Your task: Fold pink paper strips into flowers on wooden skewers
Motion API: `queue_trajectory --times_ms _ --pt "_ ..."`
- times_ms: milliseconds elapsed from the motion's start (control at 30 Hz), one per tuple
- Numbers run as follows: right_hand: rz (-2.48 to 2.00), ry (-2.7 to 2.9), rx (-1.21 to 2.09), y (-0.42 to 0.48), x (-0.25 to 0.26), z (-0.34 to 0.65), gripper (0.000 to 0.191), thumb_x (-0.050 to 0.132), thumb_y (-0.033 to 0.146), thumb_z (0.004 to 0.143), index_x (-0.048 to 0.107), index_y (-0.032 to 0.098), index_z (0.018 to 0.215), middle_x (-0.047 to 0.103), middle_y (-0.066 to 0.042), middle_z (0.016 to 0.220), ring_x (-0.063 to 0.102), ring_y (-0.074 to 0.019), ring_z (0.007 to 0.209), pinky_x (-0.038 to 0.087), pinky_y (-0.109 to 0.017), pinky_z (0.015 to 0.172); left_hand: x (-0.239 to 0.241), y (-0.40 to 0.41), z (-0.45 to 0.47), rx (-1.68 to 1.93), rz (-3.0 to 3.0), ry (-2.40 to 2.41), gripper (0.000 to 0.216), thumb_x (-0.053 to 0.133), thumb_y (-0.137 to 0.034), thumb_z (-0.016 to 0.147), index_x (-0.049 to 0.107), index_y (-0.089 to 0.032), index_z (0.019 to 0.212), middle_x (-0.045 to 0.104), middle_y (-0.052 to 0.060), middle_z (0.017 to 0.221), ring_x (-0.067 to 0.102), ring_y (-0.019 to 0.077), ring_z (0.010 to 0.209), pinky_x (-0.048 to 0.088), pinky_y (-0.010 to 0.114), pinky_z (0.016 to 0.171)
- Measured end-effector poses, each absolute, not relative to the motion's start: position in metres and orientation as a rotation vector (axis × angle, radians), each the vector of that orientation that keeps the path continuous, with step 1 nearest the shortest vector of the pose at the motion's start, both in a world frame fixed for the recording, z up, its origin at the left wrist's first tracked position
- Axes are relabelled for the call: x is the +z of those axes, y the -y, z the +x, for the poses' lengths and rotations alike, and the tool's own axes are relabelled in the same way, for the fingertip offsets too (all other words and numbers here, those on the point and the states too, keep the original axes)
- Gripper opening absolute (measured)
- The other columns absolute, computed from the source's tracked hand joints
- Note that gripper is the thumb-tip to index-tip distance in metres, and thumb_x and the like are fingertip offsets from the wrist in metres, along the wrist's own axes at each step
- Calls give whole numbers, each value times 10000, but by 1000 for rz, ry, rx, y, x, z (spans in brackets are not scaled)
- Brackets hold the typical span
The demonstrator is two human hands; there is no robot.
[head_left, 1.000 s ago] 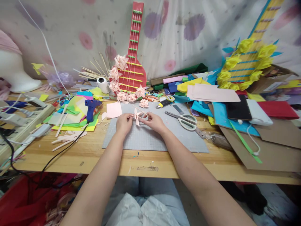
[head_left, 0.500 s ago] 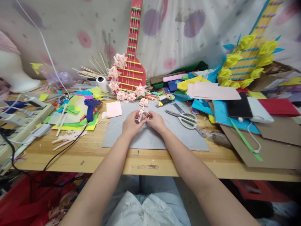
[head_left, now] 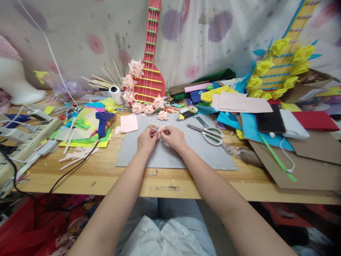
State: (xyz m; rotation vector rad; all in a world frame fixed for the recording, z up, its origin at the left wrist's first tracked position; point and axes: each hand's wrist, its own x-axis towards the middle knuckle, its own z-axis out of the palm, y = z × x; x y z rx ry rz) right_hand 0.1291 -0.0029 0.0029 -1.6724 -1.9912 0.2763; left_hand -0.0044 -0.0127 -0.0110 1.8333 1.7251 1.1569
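Over the grey cutting mat (head_left: 207, 158), both my hands are closed around a small pink paper flower (head_left: 159, 131). My left hand (head_left: 146, 141) pinches its left side. On the right, my right hand (head_left: 175, 137) has its fingertips against the flower, with a thin stick (head_left: 157, 126) lying across the top; the fingers partly hide both. A finished-looking pink paper rose (head_left: 162, 115) sits just beyond my hands. Scissors (head_left: 211, 136) with pale green handles rest to the right on the mat, and a square of pink paper (head_left: 129, 123) lies at the left.
A red paper-covered lute shape (head_left: 153, 83) with pink roses stands behind the mat. A blue glue gun (head_left: 102, 122) is on coloured paper at the left, its cord crossing the table. A yellow cutter (head_left: 186, 114), paper stacks and cardboard (head_left: 314, 174) are on the right.
The stick has swung down from its upward slant to lie nearly flat over the flower. My right hand has turned and shifted slightly left, closer to my left hand.
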Motion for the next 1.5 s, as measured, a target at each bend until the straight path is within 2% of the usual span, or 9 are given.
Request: queue_trajectory --times_ms 167,500,700,900,1100,1200,1367,1500 --pt "-1792 1984 330 4 3 126 299 445 476 740 641 257 796 659 -8 844 575 -167 767 331 -238 593 -11 13 -4 1172 1791 -1676 275 550 -215 716 557 -241 989 672 -15 820 619 130 774 443 234 702" --pt "-1770 1925 377 2 5 134 241 457 428 729 597 232 743 612 19 696 504 -110 598 248 -221 517 -8 11 -9 1230 1659 -1735 213 566 -255 705 545 -225 915 674 -17 759 619 125 735 432 235 684" --pt "-1751 1898 353 1 3 136 235 461 428 727 581 226 731 587 24 672 475 -102 580 225 -218 511 -8 12 -10 1157 1760 -1851 350 557 -202 694 493 -246 1035 659 -14 861 605 120 773 432 236 684" --pt "-1739 1920 390 1 4 137 215 472 403 730 587 225 764 595 23 687 490 -104 593 253 -215 522 -11 11 -7 1065 1828 -1666 437 525 -127 682 439 -242 1094 644 -15 878 592 101 779 434 217 683" --pt "-1628 2024 352 -1 2 138 218 448 231 737 600 255 891 644 26 816 549 -126 718 333 -222 598 -10 12 -8 1110 1830 -1761 355 525 -160 693 459 -232 1034 621 -34 748 563 100 645 434 223 625" --pt "-1575 2109 319 0 1 136 255 437 213 747 619 276 914 653 25 896 562 -142 806 364 -234 660 -9 13 -7 1143 1844 -1700 367 539 -178 694 466 -210 1052 627 -10 803 576 101 677 448 221 639" --pt "-1596 2095 289 0 0 135 326 465 292 746 583 293 1050 650 15 956 573 -159 832 387 -246 675 -10 13 -3 1171 1947 -1422 463 526 -113 673 458 -204 1123 606 26 996 573 114 885 472 225 724" --pt "-1576 2075 299 0 0 136 334 475 336 750 584 294 1063 650 15 958 574 -153 818 389 -245 677 -13 11 -5 1164 1994 -1389 404 482 -83 688 511 -189 1077 581 38 1059 560 116 919 475 236 762"
